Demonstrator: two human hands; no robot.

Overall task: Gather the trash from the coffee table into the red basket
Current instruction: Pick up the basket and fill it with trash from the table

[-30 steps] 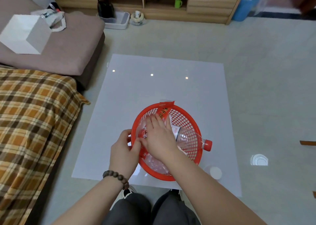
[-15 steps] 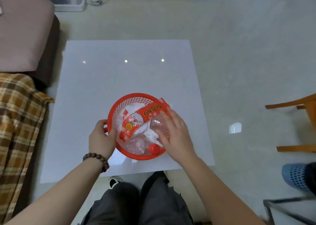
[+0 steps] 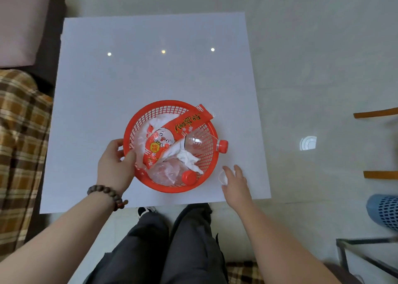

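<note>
Left hand [image 3: 115, 165] clamped on the near-left rim of the red basket [image 3: 140, 120] on the white table [image 3: 150, 72], wrapper [image 3: 170, 139], bottle [image 3: 202, 143] and tissue [image 3: 187, 157] inside, right hand [image 3: 235, 179] fingers spread, over a small clear cup [image 3: 223, 177] beside the basket.

One round red plastic mesh basket [image 3: 172, 111] holds two clear plastic bottles with red caps [image 3: 199, 142], one long red printed snack wrapper [image 3: 172, 137] and one crumpled white tissue [image 3: 186, 157]. One small clear plastic cup [image 3: 223, 177] sits outside. Two bare hands [image 3: 115, 166] show.
</note>
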